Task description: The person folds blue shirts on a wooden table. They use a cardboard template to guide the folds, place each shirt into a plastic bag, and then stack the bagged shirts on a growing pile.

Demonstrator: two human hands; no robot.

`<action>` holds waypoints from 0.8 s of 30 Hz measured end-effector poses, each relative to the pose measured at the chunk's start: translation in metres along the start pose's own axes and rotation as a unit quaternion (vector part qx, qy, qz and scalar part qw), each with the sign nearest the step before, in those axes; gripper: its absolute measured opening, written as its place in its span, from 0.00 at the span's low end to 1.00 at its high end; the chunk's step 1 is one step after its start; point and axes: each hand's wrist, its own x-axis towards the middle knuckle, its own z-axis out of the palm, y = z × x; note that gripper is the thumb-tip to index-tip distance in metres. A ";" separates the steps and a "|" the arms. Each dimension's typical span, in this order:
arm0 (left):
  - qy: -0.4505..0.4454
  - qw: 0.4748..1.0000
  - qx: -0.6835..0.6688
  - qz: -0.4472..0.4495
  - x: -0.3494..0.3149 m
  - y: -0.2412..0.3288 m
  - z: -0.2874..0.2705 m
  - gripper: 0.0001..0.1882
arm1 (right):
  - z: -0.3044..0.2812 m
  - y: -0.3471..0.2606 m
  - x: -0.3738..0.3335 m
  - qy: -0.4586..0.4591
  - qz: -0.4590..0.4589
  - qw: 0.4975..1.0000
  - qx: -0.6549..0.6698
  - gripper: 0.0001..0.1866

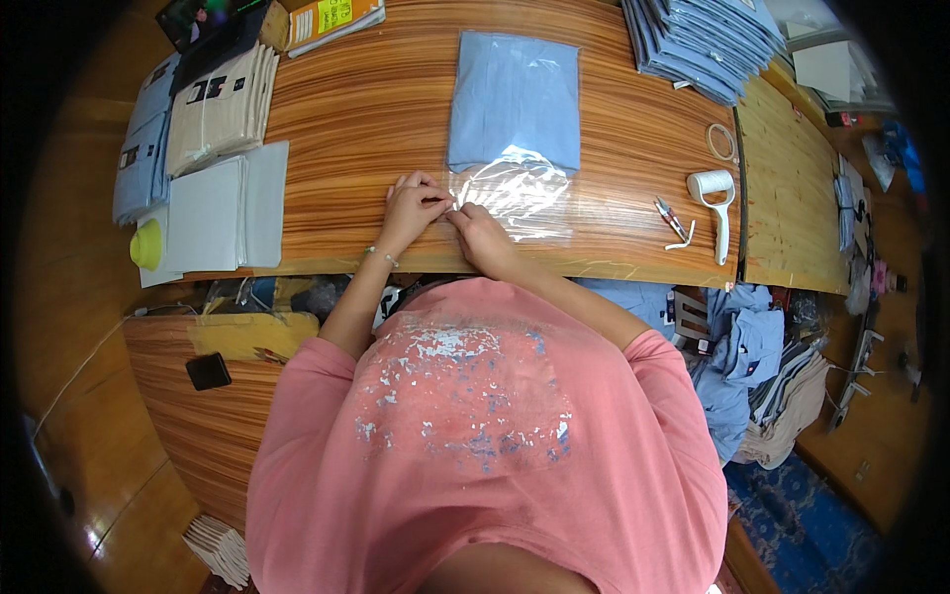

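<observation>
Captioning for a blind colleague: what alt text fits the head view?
A person's left hand and right hand meet at the left edge of a clear bag holding folded blue fabric on a striped table; a white roller lies to the right.

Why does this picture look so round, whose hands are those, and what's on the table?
There's no machine, just one person in a pink shirt. This one picture comes from a wide fisheye camera worn on the head, looking down; its lens makes straight edges bend. The bare left hand and right hand meet at the near left part of a clear plastic bag with a folded blue garment inside. They seem to be pinching there, but exactly what they grip is too small to tell. Also on the wooden table are a white roller, a stack of beige clothes at the left and a stack of blue clothes at the right.
</observation>
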 end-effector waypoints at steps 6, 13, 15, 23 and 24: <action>-0.033 0.998 -0.056 -0.014 0.004 -0.004 -0.003 0.07 | 0.007 -0.014 0.016 0.068 0.018 0.997 -0.032 0.08; 0.003 1.000 -0.029 0.009 0.000 -0.007 0.003 0.09 | 0.011 0.000 0.020 0.075 -0.078 0.994 -0.027 0.06; -0.010 0.999 -0.029 0.013 -0.001 -0.002 0.000 0.08 | -0.007 0.002 0.008 0.049 -0.109 0.993 0.000 0.05; -0.025 0.999 -0.018 0.015 -0.008 0.010 -0.013 0.07 | -0.032 0.080 -0.329 0.051 0.302 0.941 -0.145 0.06; -0.028 0.999 -0.018 0.011 -0.009 0.009 -0.011 0.07 | -0.026 0.074 -0.386 0.022 0.313 0.929 -0.197 0.08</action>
